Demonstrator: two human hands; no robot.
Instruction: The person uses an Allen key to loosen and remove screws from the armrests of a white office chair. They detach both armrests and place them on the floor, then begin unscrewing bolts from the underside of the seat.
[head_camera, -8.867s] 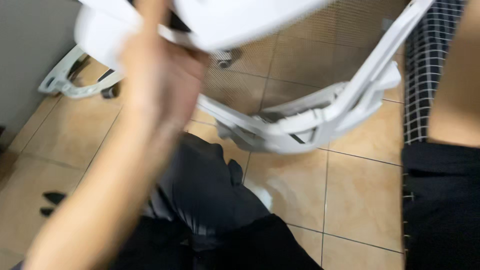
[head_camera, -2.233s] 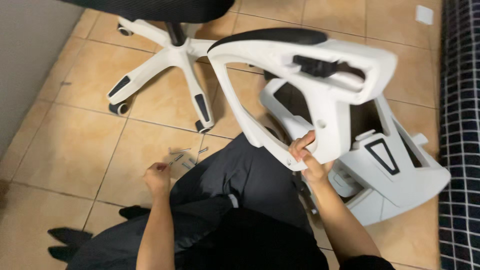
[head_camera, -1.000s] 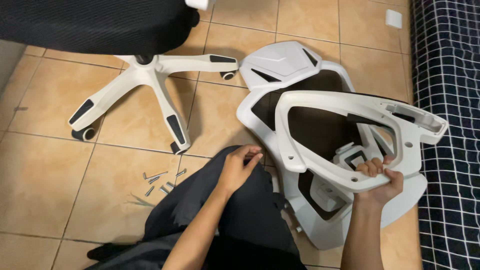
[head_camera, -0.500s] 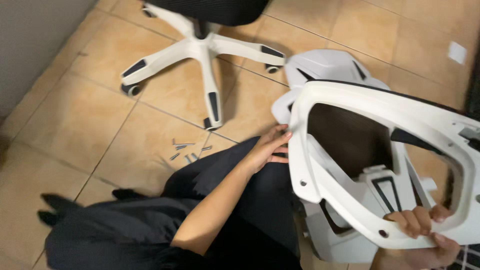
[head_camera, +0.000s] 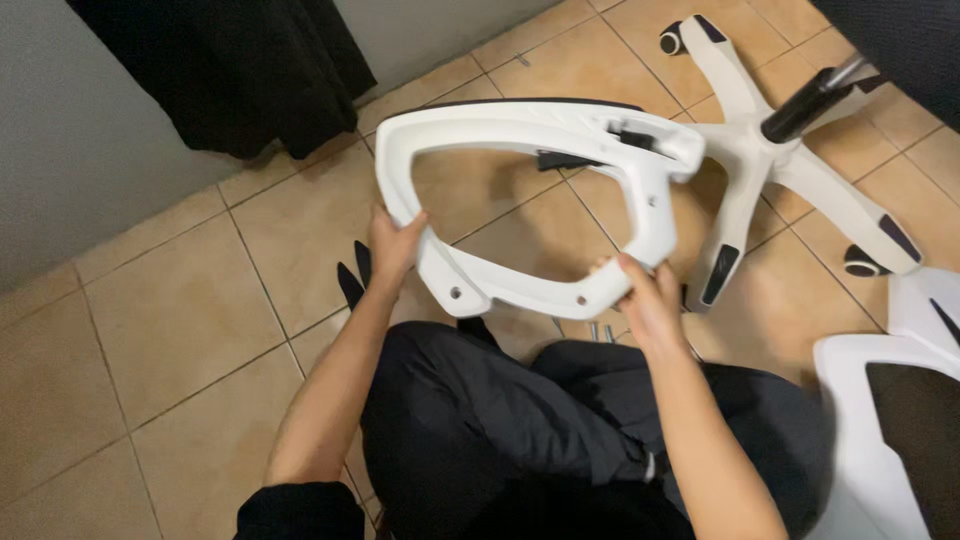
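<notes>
Both hands are gripping the white looped plastic chair armrest frame (head_camera: 530, 190) above the lap: left hand (head_camera: 392, 245) wrapped on its left side, right hand (head_camera: 648, 297) clamping its lower right corner. The white five-star wheeled base (head_camera: 760, 160) is standing apart, armrest not yet mounted, screws (head_camera: 600, 330) lying loose on the tan tiled floor (head_camera: 170, 320).

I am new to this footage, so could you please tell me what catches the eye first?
A large white plastic loop-shaped chair frame fills the centre, held at its lower corners by the left hand and right hand. Upper right, a white five-legged chair base stands on tan tiles.
</notes>
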